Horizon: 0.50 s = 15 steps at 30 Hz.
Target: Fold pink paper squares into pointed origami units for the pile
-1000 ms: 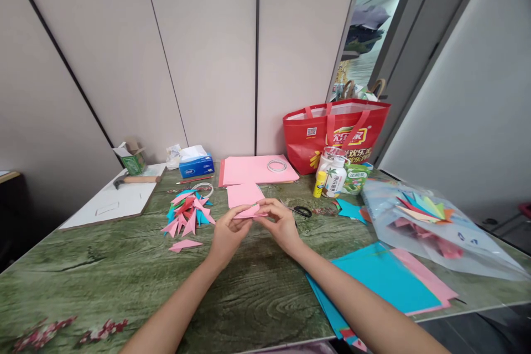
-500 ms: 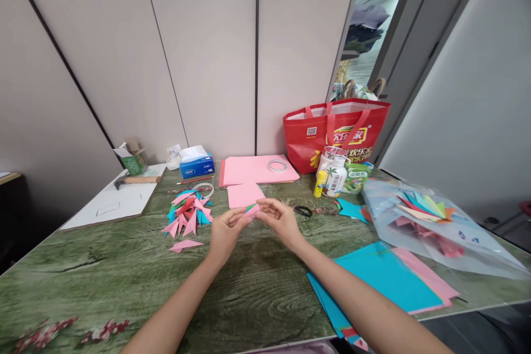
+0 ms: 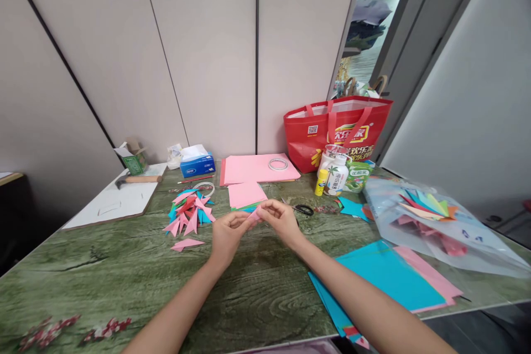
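The pink paper is between the two hands, over the middle of the table, just to the near side of the paper squares. The left hand and right hand each pinch it, thumb and fingers almost together. It looks very light, thin and a bit stiff. It should bend easily and could crumple or rip, so the edges and folds seem best for a soft pinch.
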{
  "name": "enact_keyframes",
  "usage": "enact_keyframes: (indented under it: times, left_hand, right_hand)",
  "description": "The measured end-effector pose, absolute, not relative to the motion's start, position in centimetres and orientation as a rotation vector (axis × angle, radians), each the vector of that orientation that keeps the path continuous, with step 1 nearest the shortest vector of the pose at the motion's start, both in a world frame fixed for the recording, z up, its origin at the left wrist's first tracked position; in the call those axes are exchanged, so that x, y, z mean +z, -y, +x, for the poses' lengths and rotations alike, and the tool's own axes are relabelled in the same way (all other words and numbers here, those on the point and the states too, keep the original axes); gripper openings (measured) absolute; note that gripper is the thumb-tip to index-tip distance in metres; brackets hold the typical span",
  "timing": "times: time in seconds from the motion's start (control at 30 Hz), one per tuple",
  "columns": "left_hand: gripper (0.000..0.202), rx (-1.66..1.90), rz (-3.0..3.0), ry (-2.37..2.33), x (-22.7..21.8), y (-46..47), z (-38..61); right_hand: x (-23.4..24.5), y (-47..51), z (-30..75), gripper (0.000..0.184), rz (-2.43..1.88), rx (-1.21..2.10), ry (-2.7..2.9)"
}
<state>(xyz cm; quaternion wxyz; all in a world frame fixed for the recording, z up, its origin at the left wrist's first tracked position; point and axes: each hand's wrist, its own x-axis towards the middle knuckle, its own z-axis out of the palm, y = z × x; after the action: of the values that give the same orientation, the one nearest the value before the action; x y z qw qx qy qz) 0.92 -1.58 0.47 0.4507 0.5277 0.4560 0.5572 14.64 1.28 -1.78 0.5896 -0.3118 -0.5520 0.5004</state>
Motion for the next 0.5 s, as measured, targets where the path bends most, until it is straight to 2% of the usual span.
enact_keyframes:
  times: [0.3,0.5]
  left_hand:
    - [0.014,1.171,1.393,-1.032,-0.2,1.2,0.9]
    - [0.019,1.008,1.574,-1.021,0.6,1.0,0.2]
  right_hand:
    - [-0.8,-0.9,15.7,0.018,-0.754,0.956,1.564]
    - [-1.3,-1.3,15.4,0.021,-0.825,1.032,1.524]
